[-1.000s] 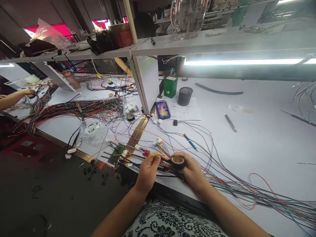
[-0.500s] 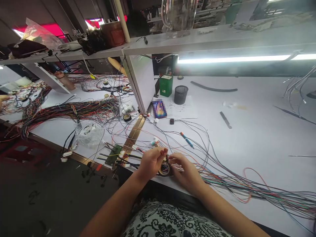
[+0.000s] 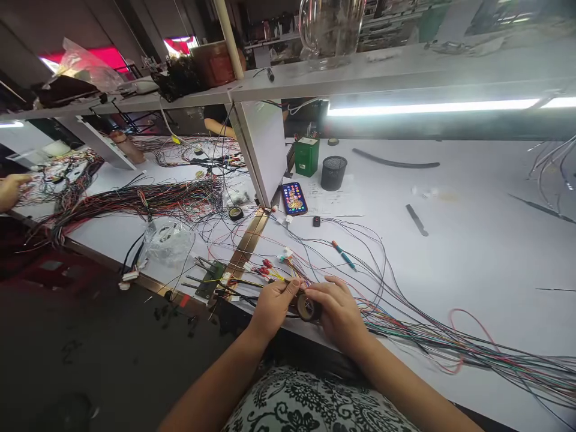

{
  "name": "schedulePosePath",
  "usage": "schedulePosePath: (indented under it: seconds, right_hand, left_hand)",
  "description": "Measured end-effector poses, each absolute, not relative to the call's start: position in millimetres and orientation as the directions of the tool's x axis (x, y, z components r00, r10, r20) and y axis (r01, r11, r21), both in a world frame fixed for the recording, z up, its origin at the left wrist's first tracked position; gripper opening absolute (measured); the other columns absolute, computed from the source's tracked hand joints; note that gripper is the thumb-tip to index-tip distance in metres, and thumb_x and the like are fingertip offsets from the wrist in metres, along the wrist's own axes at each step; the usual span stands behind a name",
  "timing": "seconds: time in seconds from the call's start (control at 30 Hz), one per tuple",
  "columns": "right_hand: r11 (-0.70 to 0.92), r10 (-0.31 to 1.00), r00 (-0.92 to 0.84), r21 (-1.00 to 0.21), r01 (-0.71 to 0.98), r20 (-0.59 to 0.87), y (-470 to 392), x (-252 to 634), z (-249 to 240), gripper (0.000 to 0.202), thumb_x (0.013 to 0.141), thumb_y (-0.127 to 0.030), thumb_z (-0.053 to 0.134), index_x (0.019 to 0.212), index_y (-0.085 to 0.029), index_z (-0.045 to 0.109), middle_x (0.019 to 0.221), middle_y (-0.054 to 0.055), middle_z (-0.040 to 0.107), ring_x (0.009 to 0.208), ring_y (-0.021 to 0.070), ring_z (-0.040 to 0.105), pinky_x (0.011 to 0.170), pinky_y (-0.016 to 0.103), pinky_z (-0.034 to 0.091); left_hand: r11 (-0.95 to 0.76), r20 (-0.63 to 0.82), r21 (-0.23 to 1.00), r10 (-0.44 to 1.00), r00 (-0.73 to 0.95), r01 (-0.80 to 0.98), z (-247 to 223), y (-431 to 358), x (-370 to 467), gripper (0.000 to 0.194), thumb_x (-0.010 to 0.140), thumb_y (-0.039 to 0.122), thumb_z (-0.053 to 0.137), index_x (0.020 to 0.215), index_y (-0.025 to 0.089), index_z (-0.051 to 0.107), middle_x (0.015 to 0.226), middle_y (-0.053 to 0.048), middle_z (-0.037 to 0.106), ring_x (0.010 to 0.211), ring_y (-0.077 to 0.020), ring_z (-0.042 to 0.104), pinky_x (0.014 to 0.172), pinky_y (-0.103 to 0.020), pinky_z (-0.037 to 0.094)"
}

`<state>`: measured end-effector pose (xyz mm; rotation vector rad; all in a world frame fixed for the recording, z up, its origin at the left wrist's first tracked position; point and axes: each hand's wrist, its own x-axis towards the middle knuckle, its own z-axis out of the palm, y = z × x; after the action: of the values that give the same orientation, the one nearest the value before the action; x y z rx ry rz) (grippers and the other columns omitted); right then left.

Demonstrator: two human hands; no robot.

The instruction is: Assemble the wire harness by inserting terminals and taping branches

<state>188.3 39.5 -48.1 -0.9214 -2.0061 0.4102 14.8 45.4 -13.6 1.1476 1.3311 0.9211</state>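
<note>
A long bundle of coloured wires (image 3: 432,336) runs from the right to both hands near the table's front edge. My left hand (image 3: 273,306) pinches the bundle, its thumb and fingers closed. Close beside it, my right hand (image 3: 339,309) has its fingers closed at the wires and the roll of black tape (image 3: 307,305), which hangs between the hands. Red and white connectors (image 3: 265,268) lie just beyond my left hand. Left of it, a green board (image 3: 211,280) with pegs has cables through it.
A phone (image 3: 294,198), a green box (image 3: 306,157), a black mesh cup (image 3: 333,173) and a blue pen (image 3: 344,256) stand or lie beyond the hands. A shelf (image 3: 387,73) crosses above. Other people's arms and a big wire pile (image 3: 121,207) are at left.
My left hand has turned and its thumb now presses on the bundle. My right fingers have come closer to it. The tape roll has tilted, and red connectors now show beyond my left hand.
</note>
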Motion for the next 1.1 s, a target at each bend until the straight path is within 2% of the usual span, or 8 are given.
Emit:
schedulePosePath:
  seconds: [0.17,0.27,0.37,0.53,0.7,0.8,0.97,1.1]
  right_hand:
    - [0.272,0.957,-0.224,-0.828,0.49,0.182,46,211,-48,0.03,0.083,-0.013,0.05,0.109,-0.025,0.056,0.101,0.004,0.066,0.093,0.0188,0.063,0.08,0.033,0.05]
    - [0.398,0.9,-0.404,-0.681,0.615,0.161,69,218,-40,0.036,0.083,-0.01,0.048,0.115,-0.025,0.059,0.098,0.004,0.066,0.083,0.017,0.063,0.069,0.028,0.047]
    - [0.584,0.797,-0.559,-0.529,0.616,0.229,97,211,-33,0.037,0.085,-0.012,0.05,0.117,-0.026,0.061,0.087,0.003,0.067,0.074,0.0167,0.06,0.063,0.027,0.04]
    - [0.723,0.653,-0.702,-0.512,0.465,0.285,119,180,-31,0.016,0.081,-0.031,0.065,0.096,-0.027,0.069,0.076,0.0,0.067,0.071,0.0162,0.059,0.063,0.026,0.037]
    - [0.652,0.741,-0.588,-0.557,0.515,0.324,95,188,-31,0.011,0.086,-0.023,0.056,0.09,-0.02,0.066,0.076,0.003,0.065,0.073,0.0168,0.058,0.066,0.027,0.041]
    - [0.576,0.81,-0.485,-0.603,0.552,0.33,70,208,-31,0.016,0.09,-0.016,0.046,0.098,-0.019,0.06,0.086,0.005,0.065,0.08,0.0164,0.059,0.071,0.028,0.045]
    - [0.661,0.746,-0.483,-0.6,0.45,0.459,39,213,-41,0.042,0.081,-0.007,0.049,0.119,-0.024,0.053,0.117,0.009,0.063,0.103,0.02,0.059,0.085,0.036,0.048]
    - [0.497,0.86,-0.357,-0.756,0.426,0.364,38,207,-48,0.041,0.081,-0.004,0.044,0.113,-0.024,0.057,0.107,0.006,0.069,0.095,0.0181,0.064,0.081,0.033,0.05]
  left_hand:
    - [0.054,-0.087,0.97,0.987,0.131,0.236,-18,39,7,0.036,0.091,0.043,0.052,0.099,0.016,0.074,0.092,-0.009,0.072,0.087,-0.021,0.065,0.083,-0.034,0.051]
    - [-0.302,0.161,0.869,0.921,0.355,0.391,-10,41,-1,0.029,0.093,0.034,0.05,0.106,0.02,0.072,0.097,-0.009,0.067,0.092,-0.0191,0.061,0.085,-0.033,0.049]
    - [-0.629,0.366,0.609,0.763,0.533,0.482,3,48,-5,0.023,0.09,0.03,0.057,0.108,0.026,0.072,0.105,-0.009,0.063,0.098,-0.0192,0.057,0.086,-0.033,0.048]
    - [-0.885,0.365,0.312,0.447,0.817,0.345,24,61,0,0.023,0.088,0.027,0.062,0.11,0.029,0.068,0.108,-0.002,0.071,0.117,-0.0203,0.054,0.109,-0.04,0.032]
    - [-0.837,0.305,0.383,0.514,0.802,0.39,21,72,2,0.018,0.09,0.027,0.057,0.104,0.026,0.069,0.085,-0.003,0.074,0.093,-0.0176,0.065,0.095,-0.036,0.043]
    - [-0.692,0.27,0.558,0.673,0.689,0.457,12,74,4,0.023,0.093,0.03,0.052,0.104,0.022,0.07,0.084,-0.006,0.073,0.077,-0.0151,0.066,0.077,-0.028,0.049]
    - [-0.372,0.142,0.77,0.892,0.429,0.518,2,67,12,0.029,0.096,0.033,0.045,0.097,0.021,0.071,0.083,-0.004,0.073,0.086,-0.0177,0.067,0.078,-0.027,0.051]
    - [-0.193,0.066,0.855,0.961,0.268,0.481,-5,56,14,0.031,0.096,0.036,0.044,0.098,0.02,0.07,0.094,-0.005,0.073,0.084,-0.0171,0.068,0.079,-0.028,0.054]
